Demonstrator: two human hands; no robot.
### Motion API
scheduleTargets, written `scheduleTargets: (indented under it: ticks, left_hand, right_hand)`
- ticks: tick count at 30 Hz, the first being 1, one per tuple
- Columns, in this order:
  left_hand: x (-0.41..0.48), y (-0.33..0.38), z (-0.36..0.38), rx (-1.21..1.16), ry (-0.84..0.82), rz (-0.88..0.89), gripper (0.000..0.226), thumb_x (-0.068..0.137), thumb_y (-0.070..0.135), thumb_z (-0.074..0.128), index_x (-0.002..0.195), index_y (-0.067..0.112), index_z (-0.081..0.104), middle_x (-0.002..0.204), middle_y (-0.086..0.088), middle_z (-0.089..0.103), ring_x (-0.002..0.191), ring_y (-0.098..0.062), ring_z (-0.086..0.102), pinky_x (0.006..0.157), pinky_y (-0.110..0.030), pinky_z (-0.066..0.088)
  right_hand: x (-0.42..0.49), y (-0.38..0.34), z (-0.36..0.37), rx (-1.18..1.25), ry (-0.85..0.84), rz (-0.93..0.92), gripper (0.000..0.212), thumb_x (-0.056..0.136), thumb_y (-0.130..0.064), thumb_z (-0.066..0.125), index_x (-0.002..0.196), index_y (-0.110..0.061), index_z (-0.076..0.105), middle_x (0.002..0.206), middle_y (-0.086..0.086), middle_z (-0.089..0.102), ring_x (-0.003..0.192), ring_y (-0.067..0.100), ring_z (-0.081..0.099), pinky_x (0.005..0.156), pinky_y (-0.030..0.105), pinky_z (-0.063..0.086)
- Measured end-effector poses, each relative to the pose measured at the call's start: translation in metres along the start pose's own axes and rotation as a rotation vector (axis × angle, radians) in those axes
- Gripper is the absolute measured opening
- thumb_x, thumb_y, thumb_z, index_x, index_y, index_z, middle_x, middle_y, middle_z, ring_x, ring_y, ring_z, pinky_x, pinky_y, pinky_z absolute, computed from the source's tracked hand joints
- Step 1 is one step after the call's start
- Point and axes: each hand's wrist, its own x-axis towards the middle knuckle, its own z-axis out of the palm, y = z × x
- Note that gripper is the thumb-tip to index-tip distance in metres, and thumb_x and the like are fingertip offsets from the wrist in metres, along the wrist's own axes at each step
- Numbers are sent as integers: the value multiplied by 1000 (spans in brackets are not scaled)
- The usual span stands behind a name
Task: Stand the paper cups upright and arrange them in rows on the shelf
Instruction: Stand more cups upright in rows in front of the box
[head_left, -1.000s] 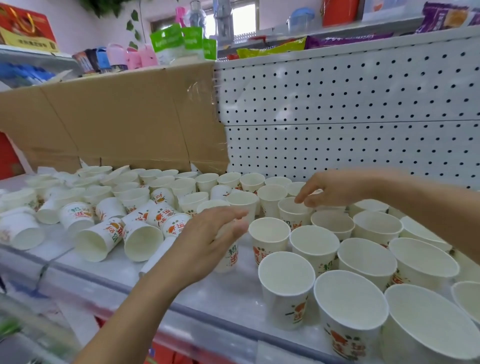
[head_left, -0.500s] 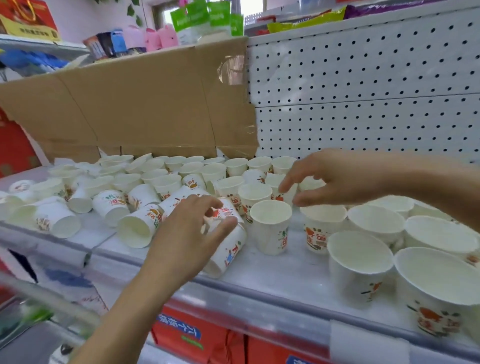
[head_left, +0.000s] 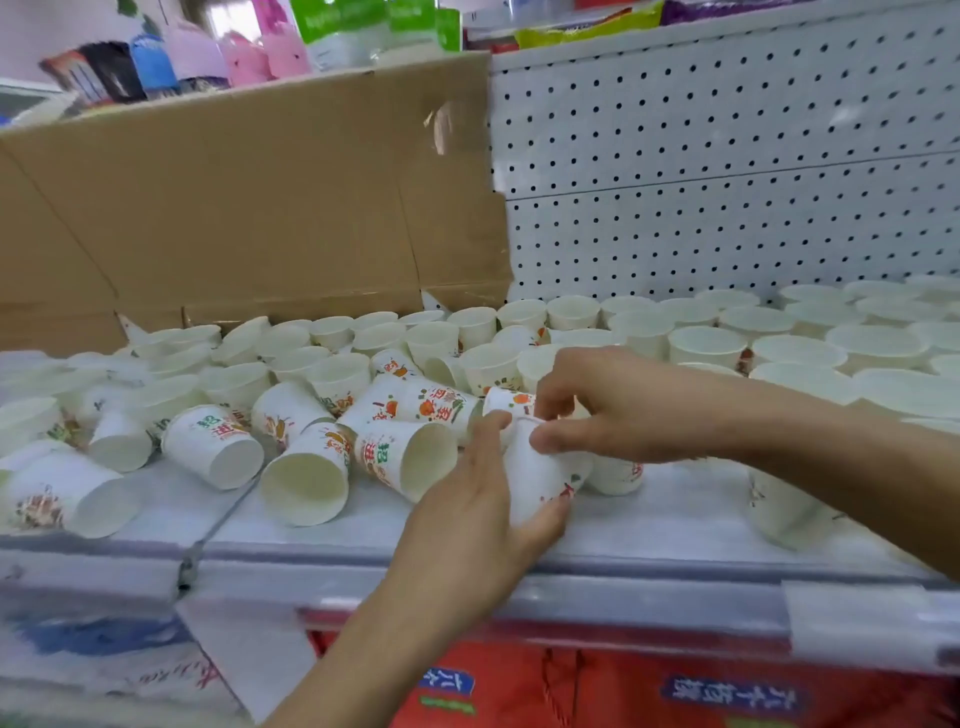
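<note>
Brown corrugated cardboard sheet (head_left: 249, 197), creased and flattened, is standing upright at back left. Its right edge is overlapping the white perforated metal back panel (head_left: 727, 156). A patch of clear tape (head_left: 447, 124) is glinting near the sheet's upper right corner. Above its top edge, green plastic pouches (head_left: 337, 26), pink packets (head_left: 260, 57) and a dark packet (head_left: 104, 73) are sitting in a row, blurred. A yellow wrapper (head_left: 571, 31) is lying above the panel. At bottom, red bags with blue labels (head_left: 597, 691) are showing.

Left hand (head_left: 467, 512) and right hand (head_left: 623, 410) close together, fingers of both around one tilted paper cup (head_left: 540, 480).
</note>
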Motion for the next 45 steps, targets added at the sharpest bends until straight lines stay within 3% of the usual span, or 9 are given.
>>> scheduleTargets:
  ticks: [3, 7, 13, 21, 24, 28, 33, 39, 45]
  left_hand:
    - [10, -2, -9, -21, 57, 100, 71, 81, 69, 43, 140, 34, 25, 119, 13, 52, 106, -11, 51, 89, -34, 43]
    - [42, -11, -28, 184, 273, 131, 56, 90, 59, 38, 134, 24, 40, 117, 7, 61, 110, -20, 51, 92, -39, 35]
    - [70, -9, -22, 551, 139, 69, 60, 91, 57, 42, 134, 16, 34, 99, -4, 69, 105, -27, 57, 86, -39, 30]
    - [66, -4, -28, -33, 164, 161, 39, 89, 23, 59, 125, 28, 46, 88, 16, 67, 92, -14, 54, 90, -30, 28]
    - [58, -1, -34, -51, 145, 356, 26, 86, 20, 67, 110, 30, 65, 79, 18, 64, 87, -9, 61, 94, -38, 42]
    - [55, 0, -31, -41, -97, 476, 20, 85, 22, 68, 100, 36, 70, 87, 18, 69, 85, -1, 61, 84, -34, 51]
    - [57, 5, -35, -19, -172, 565, 17, 84, 37, 67, 101, 36, 68, 89, 21, 67, 88, 2, 60, 83, -32, 50]
    - [95, -5, -74, -124, -55, 380, 14, 88, 35, 65, 99, 31, 72, 90, 17, 70, 87, 6, 59, 74, -4, 39]
    - [146, -35, -72, 84, -238, 200, 21, 95, 33, 54, 112, 34, 67, 107, 19, 66, 96, 5, 58, 77, -15, 45]
  right_hand:
    - [-10, 3, -7, 70, 56, 67, 14, 87, -37, 63, 82, -24, 66, 80, -11, 56, 70, 2, 49, 63, 22, 39]
    - [-37, 7, -18, -69, 62, 137, 12, 87, -38, 62, 77, -33, 60, 80, -14, 51, 70, -1, 45, 60, 18, 33]
    - [-70, 4, -22, -315, 8, 285, 14, 85, -44, 60, 82, -31, 64, 81, -14, 53, 77, 2, 49, 70, 33, 49]
    - [-72, 6, -24, -361, 44, 388, 28, 82, -58, 55, 85, -32, 64, 86, -13, 54, 86, 9, 53, 67, 29, 45]
    - [-64, 15, -25, -286, 143, 347, 26, 85, -59, 49, 92, -38, 63, 91, -17, 53, 89, 3, 46, 73, 31, 44]
    - [-42, 27, -24, -168, 117, 264, 21, 92, -46, 53, 108, -37, 64, 106, -21, 56, 106, -1, 43, 92, 27, 40]
    - [-16, 38, -17, -191, 0, 222, 19, 88, -37, 60, 90, -23, 73, 86, -10, 70, 85, 12, 63, 79, 39, 53]
    - [-7, 55, -21, -185, -108, 147, 26, 86, -34, 58, 81, -11, 68, 77, 5, 68, 76, 22, 61, 71, 41, 54]
    - [20, 70, -44, -11, -45, 132, 21, 89, -36, 61, 79, -23, 74, 72, -12, 69, 70, 8, 62, 70, 31, 53]
